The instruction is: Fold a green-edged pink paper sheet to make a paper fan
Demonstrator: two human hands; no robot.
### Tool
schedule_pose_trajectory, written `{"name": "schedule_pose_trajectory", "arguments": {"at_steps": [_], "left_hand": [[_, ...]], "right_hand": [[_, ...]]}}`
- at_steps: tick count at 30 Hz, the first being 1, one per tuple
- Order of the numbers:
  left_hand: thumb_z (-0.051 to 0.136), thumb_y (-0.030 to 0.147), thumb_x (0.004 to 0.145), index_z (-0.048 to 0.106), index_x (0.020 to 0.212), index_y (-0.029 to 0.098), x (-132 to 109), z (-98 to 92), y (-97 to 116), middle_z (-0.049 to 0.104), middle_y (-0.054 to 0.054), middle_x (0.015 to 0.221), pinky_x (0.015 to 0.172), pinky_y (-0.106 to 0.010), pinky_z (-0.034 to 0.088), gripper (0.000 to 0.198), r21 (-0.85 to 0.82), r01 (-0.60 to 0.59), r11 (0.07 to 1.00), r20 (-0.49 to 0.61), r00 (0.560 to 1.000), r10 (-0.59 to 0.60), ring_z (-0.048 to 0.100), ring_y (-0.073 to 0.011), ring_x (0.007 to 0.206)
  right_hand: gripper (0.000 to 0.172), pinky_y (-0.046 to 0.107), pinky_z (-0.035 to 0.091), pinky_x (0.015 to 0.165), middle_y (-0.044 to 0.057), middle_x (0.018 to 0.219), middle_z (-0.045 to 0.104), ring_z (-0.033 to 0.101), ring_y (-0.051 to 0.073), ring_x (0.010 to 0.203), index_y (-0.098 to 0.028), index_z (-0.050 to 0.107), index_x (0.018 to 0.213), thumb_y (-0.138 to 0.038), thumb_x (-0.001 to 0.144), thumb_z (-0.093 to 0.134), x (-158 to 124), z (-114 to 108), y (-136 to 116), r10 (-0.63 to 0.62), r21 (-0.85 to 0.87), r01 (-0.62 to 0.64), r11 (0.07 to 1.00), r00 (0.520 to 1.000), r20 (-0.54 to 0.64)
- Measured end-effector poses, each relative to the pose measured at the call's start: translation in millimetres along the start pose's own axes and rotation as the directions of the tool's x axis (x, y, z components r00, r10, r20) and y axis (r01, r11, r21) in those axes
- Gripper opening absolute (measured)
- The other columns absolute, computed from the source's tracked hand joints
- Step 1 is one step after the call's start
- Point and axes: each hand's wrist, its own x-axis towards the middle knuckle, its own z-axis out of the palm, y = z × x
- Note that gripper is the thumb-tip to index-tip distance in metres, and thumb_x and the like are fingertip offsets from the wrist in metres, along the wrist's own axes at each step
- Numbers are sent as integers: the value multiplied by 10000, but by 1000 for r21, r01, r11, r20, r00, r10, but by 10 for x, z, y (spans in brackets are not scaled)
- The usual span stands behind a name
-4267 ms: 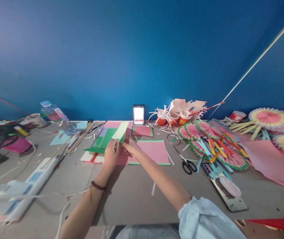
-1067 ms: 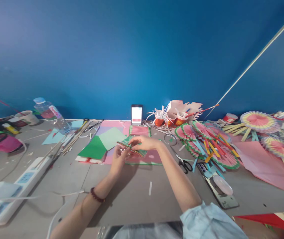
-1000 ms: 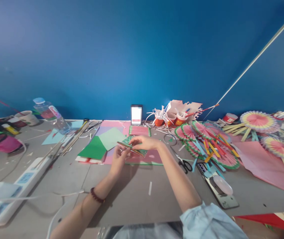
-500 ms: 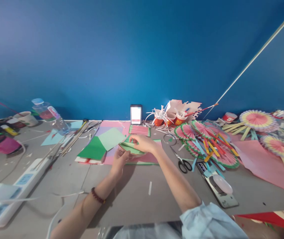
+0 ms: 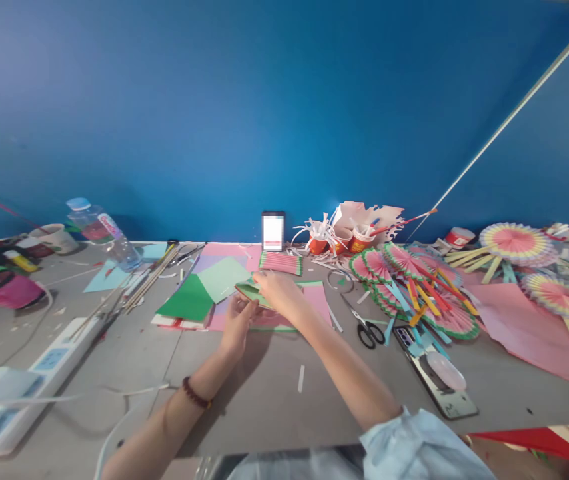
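Observation:
A piece of folded green paper with a tan edge is between my two hands, over pink sheets. My left hand is closed on its near left edge, thumb on top. My right hand bends over the paper from the right, its fingers pinched at the upper part and covering much of it. Under and around them lie a pink sheet, a light green sheet and a dark green sheet. Behind my right hand is a pleated pink strip.
Black-handled scissors and a phone lie to the right. Beyond them are pleated paper fans. Red cups and an upright phone stand at the back. On the left are a tilted bottle and a power strip.
My right hand has shifted slightly left and toward the far edge of the folded paper, covering more of it. My left hand keeps its hold in nearly the same place.

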Motion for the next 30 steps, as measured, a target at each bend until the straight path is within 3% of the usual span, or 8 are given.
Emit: {"name": "schedule_pose_trajectory", "arguments": {"at_steps": [5, 11, 18, 22, 25, 30], "left_hand": [[854, 317, 573, 481, 800, 205, 36, -23, 14, 625, 72, 635, 596, -252, 530, 451, -3, 0, 1000, -33, 999, 0, 660, -130, 570], [867, 356, 549, 480, 818, 197, 27, 1, 60, 655, 50, 675, 590, -240, 511, 497, -5, 11, 1000, -34, 999, -11, 656, -125, 591], [856, 353, 570, 459, 814, 203, 36, -33, 38, 658, 34, 698, 601, -235, 511, 490, -17, -11, 1000, -36, 999, 10, 659, -132, 633], [820, 282, 594, 454, 767, 212, 41, -82, 4, 527, 96, 551, 407, -160, 349, 411, 29, -26, 999, -54, 998, 28, 494, -62, 435], [798, 227, 568, 450, 757, 221, 49, -77, 9, 482, 118, 511, 345, -151, 243, 396, 45, -30, 999, -68, 997, 33, 372, -34, 363], [822, 291, 557, 457, 783, 217, 66, -30, 32, 619, 68, 636, 490, -189, 463, 436, 15, -9, 1000, -46, 999, 9, 589, -92, 514]], "right_hand": [[183, 257, 444, 637, 99, 881, 710, 679, 224, 804, -172, 616, 1077, -188, 934, 503, -20, -47, -34, -1, -35, 1, 999, 1000, -7], [193, 243, 425, 685, 102, 994, 677, 613, 209, 974, -147, 693, 866, -149, 925, 509, -48, -76, -66, -149, -56, 146, 988, 987, -63], [219, 246, 402, 656, 50, 992, 689, 625, 169, 859, -207, 716, 985, -157, 921, 512, -60, -87, -117, -219, 10, 219, 976, 975, -38], [227, 256, 423, 687, 51, 1046, 686, 625, 173, 893, -209, 737, 939, -193, 903, 513, -78, -66, -130, -199, 110, 205, 973, 978, -57], [209, 266, 442, 714, 60, 1051, 687, 625, 192, 927, -211, 740, 946, -258, 892, 543, -87, -66, -106, -174, 149, 177, 973, 984, -34], [199, 270, 449, 688, 74, 1004, 691, 639, 209, 921, -184, 692, 1006, -195, 916, 514, -96, -118, -65, -116, 60, 115, 992, 993, 9]]}}
